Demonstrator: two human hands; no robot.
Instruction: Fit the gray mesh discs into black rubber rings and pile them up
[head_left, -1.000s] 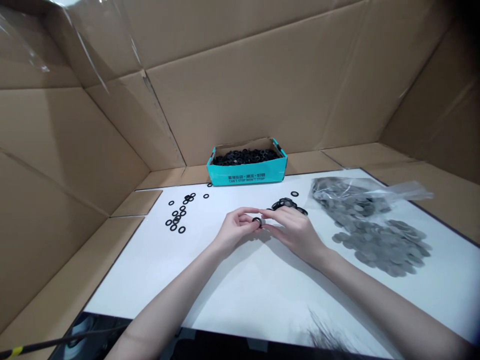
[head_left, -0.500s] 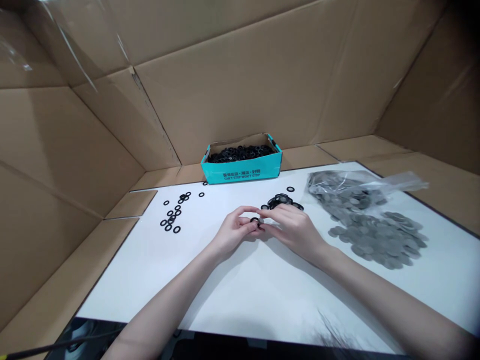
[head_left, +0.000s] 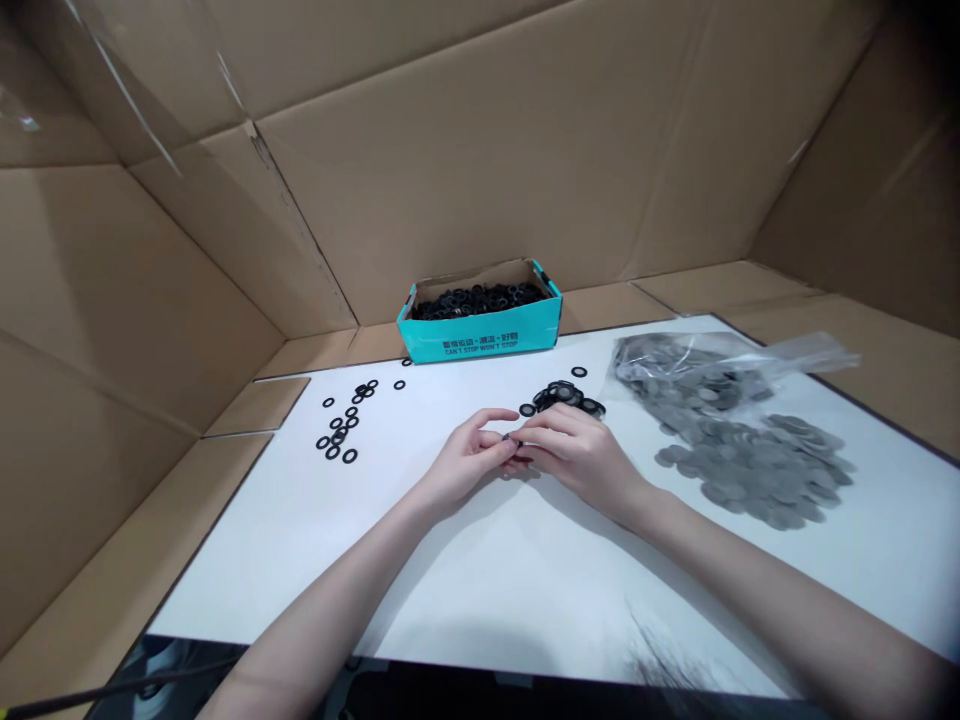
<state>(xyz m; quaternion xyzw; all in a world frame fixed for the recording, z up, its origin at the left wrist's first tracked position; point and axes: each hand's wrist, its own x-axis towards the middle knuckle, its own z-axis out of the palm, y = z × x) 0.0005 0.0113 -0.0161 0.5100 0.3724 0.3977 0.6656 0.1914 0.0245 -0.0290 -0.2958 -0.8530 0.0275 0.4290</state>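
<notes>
My left hand (head_left: 469, 462) and my right hand (head_left: 574, 452) meet over the middle of the white table (head_left: 480, 560). Both pinch one small black ring (head_left: 513, 441) between their fingertips, and the fingers hide most of it. Just behind my right hand lies a small heap of black rings (head_left: 562, 396). Loose black rings (head_left: 343, 425) are scattered to the left of my left hand.
A teal box (head_left: 480, 318) full of black rings stands at the back. A pile of grey discs (head_left: 757, 470) spills from a clear plastic bag (head_left: 705, 375) on the right. Cardboard walls (head_left: 465, 150) enclose the table on three sides.
The hands have closed more tightly round the ring, which shows less now. The camera has tipped slightly, so everything sits a little higher and further left.
</notes>
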